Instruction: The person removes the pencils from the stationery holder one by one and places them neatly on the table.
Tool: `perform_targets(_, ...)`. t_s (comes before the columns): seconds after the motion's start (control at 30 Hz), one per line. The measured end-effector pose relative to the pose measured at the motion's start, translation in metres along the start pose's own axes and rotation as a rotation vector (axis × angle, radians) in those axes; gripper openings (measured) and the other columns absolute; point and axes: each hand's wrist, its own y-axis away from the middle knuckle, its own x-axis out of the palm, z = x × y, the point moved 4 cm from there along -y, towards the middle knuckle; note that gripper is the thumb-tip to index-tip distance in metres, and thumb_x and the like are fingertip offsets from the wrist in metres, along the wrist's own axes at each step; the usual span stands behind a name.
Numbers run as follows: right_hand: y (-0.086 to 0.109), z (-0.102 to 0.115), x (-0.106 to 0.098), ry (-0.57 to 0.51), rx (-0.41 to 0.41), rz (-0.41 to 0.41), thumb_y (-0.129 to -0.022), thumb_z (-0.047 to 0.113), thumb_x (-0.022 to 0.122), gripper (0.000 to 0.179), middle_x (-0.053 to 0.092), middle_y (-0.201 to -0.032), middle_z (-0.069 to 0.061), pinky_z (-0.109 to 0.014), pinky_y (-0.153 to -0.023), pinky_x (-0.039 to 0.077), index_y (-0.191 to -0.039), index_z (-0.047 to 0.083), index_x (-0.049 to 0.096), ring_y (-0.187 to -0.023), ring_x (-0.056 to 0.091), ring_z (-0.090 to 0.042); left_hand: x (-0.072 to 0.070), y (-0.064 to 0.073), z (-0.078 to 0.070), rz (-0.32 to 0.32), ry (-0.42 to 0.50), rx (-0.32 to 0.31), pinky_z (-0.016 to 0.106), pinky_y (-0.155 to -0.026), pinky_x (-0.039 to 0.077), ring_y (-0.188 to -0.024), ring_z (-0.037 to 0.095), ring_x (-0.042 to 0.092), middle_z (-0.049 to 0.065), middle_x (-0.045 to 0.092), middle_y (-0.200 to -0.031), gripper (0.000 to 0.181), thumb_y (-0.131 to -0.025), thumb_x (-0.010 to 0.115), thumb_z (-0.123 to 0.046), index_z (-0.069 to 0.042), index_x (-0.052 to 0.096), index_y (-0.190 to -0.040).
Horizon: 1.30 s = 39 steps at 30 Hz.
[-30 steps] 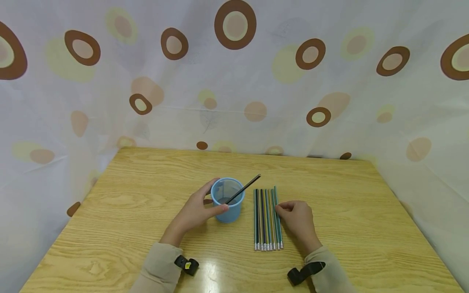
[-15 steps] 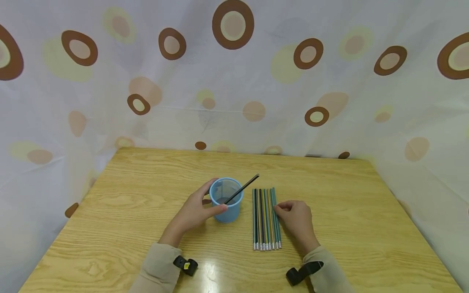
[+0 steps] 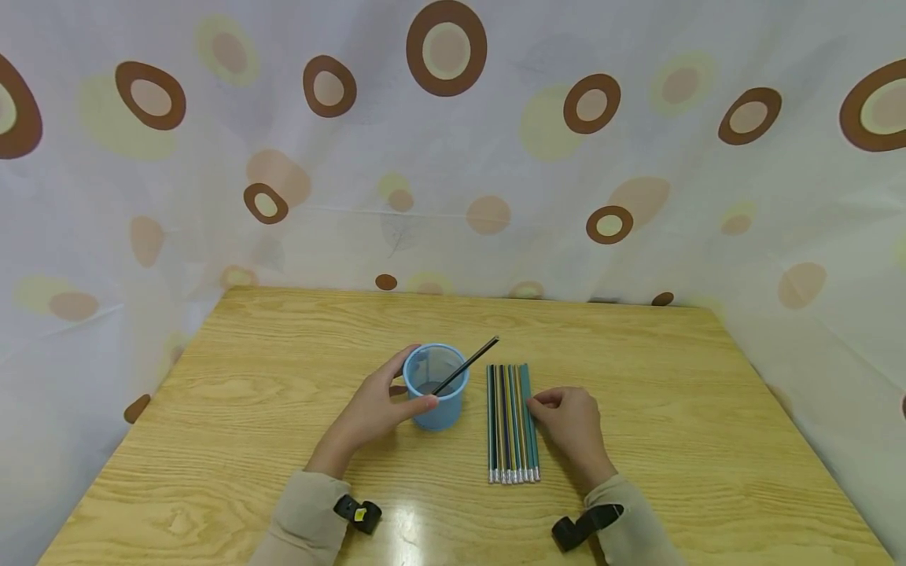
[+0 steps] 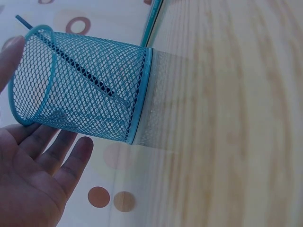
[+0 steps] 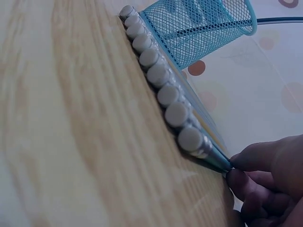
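My left hand (image 3: 373,407) holds a light blue mesh pencil cup (image 3: 437,415), thumb at the near rim and fingers round the far side. The cup stands upright on the table. One dark pencil (image 3: 473,361) leans inside it, its end jutting out over the rim to the right. Beside the cup lies a row of several pencils (image 3: 506,424), side by side, their eraser ends toward me. At the row's right edge, my right hand (image 3: 575,428) pinches a teal pencil (image 5: 217,161) between thumb and forefinger. That pencil lies against its neighbour.
The wooden table (image 3: 679,393) reaches back to a patterned curtain (image 3: 340,244), which also hangs along both sides. Black straps with small cameras (image 3: 576,533) sit on both sleeves.
The rightmost pencil has slid slightly left against the row, my right hand moving with it, and the row's right end looks tighter. My left hand and the cup stay put.
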Motion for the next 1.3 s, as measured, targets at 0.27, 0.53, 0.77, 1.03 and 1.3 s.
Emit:
perform_targets(0.27, 0.0005, -0.0003, -0.0006, 0.009, -0.002, 0.008, -0.089, 0.021, 0.075, 0.018, 0.073, -0.084, -0.005, -0.044, -0.076, 0.054, -0.086, 0.004, 0.079, -0.083, 0.067, -0.023, -0.0003, -0.0021, 0.0045, -0.006, -0.018, -0.002, 0.047, -0.104, 0.044, -0.135, 0.021, 0.042, -0.004, 0.043, -0.149, 0.084, -0.085, 0.079, -0.04, -0.03, 0.032, -0.154)
perform_targets(0.53, -0.0004, -0.0012, -0.0032, -0.018, 0.023, -0.002, -0.088, 0.024, 0.074, 0.02, 0.072, -0.081, -0.003, -0.035, -0.066, 0.053, -0.084, 0.005, 0.079, -0.075, 0.064, -0.017, -0.0003, -0.0025, 0.0044, -0.007, -0.019, 0.001, 0.047, -0.105, 0.044, -0.135, 0.022, 0.042, -0.003, 0.043, -0.149, 0.085, -0.085, 0.079, -0.04, -0.026, 0.032, -0.155)
perform_targets(0.77, -0.0013, -0.0043, -0.0036, -0.064, 0.048, 0.009, -0.088, 0.023, 0.075, 0.02, 0.071, -0.08, -0.004, -0.033, -0.066, 0.052, -0.087, 0.003, 0.078, -0.074, 0.063, -0.017, 0.0, -0.0028, 0.0054, -0.007, -0.017, 0.007, 0.047, -0.104, 0.044, -0.134, 0.021, 0.043, -0.003, 0.043, -0.148, 0.084, -0.085, 0.078, -0.04, -0.029, 0.032, -0.155)
perform_targets(1.03, -0.0027, -0.0044, -0.0061, -0.141, 0.096, 0.037, -0.09, 0.023, 0.072, 0.021, 0.069, -0.084, -0.005, -0.029, -0.066, 0.049, -0.094, 0.002, 0.076, -0.076, 0.06, -0.017, -0.0005, -0.0024, 0.0061, -0.008, -0.019, 0.005, 0.047, -0.104, 0.045, -0.134, 0.022, 0.044, -0.003, 0.044, -0.148, 0.084, -0.085, 0.078, -0.04, -0.03, 0.032, -0.155)
perform_targets(1.3, -0.0032, 0.0009, -0.0084, -0.185, 0.059, 0.044, -0.091, 0.019, 0.072, 0.019, 0.071, -0.09, -0.006, -0.029, -0.069, 0.051, -0.099, 0.003, 0.076, -0.081, 0.062, -0.018, 0.0, -0.0034, 0.0061, 0.003, 0.002, 0.017, 0.046, -0.103, 0.045, -0.133, 0.024, 0.045, -0.002, 0.045, -0.147, 0.086, -0.085, 0.078, -0.038, -0.021, 0.032, -0.156)
